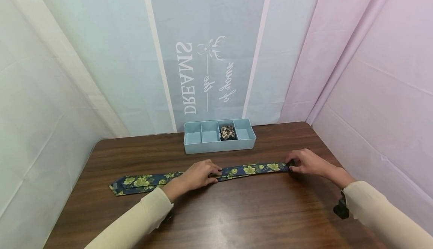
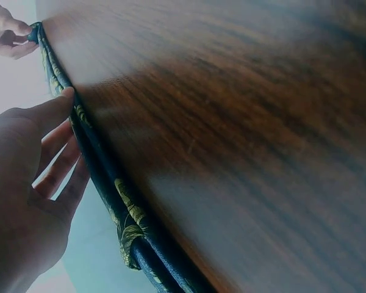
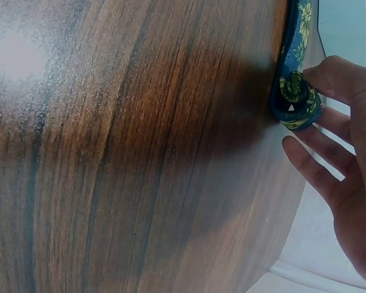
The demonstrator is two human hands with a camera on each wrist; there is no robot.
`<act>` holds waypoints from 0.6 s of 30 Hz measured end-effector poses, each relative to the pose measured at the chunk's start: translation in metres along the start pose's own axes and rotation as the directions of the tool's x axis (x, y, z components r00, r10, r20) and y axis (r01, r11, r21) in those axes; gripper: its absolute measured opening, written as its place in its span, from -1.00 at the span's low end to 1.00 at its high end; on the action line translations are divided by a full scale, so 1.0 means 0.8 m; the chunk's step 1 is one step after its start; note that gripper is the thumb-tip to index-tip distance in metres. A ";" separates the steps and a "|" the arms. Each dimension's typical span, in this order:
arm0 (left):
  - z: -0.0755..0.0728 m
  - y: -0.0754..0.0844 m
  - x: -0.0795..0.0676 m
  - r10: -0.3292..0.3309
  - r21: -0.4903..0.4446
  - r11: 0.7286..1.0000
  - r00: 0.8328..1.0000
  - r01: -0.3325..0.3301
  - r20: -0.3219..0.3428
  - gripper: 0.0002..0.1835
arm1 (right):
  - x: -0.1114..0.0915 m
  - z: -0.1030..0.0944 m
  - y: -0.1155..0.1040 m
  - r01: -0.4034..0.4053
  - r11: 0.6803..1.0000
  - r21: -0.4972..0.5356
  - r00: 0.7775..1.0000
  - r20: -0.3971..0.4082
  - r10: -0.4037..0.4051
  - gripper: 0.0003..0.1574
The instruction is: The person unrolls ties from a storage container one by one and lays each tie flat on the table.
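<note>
A dark blue necktie with yellow-green flowers lies lengthwise across the table, folded double, its pointed end at the left. My right hand pinches the right end, where the tie curls into a small roll between thumb and fingers. Partway along, my left hand holds the tie across its width. The thumb is at the near edge and the other fingers reach to the far side. In the left wrist view the layers run side by side along the tabletop.
Behind the tie stands a light blue divided box with several compartments. A rolled dark cloth with a beige pattern sits in one of them. The brown wooden table backs onto a printed curtain, with pale fabric at both sides.
</note>
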State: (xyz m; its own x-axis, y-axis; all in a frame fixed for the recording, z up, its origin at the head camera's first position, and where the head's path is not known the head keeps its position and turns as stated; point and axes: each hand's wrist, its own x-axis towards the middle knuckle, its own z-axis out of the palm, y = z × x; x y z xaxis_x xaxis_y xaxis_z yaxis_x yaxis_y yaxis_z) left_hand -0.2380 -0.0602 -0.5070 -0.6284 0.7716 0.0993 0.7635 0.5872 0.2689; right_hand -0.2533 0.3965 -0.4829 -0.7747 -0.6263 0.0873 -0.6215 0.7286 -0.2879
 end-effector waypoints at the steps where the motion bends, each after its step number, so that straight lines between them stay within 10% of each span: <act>1: 0.000 0.000 -0.001 -0.001 0.001 1.000 1.000 0.001 0.001 -0.71 | 0.000 0.000 0.001 0.006 1.000 0.002 1.000 0.002 -0.006 -0.76; 18: -0.001 0.001 -0.007 -0.012 0.005 1.000 1.000 0.012 -0.001 -0.71 | -0.003 -0.001 0.007 0.055 0.991 0.124 0.998 -0.046 -0.049 -0.79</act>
State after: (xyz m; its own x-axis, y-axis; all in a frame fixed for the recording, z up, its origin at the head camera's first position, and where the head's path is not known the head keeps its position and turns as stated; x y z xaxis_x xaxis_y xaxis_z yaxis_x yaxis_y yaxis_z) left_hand -0.2345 -0.0643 -0.5064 -0.6377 0.7641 0.0970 0.7565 0.5976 0.2657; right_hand -0.2550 0.4025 -0.4843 -0.7475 -0.6482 0.1453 -0.6438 0.6532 -0.3985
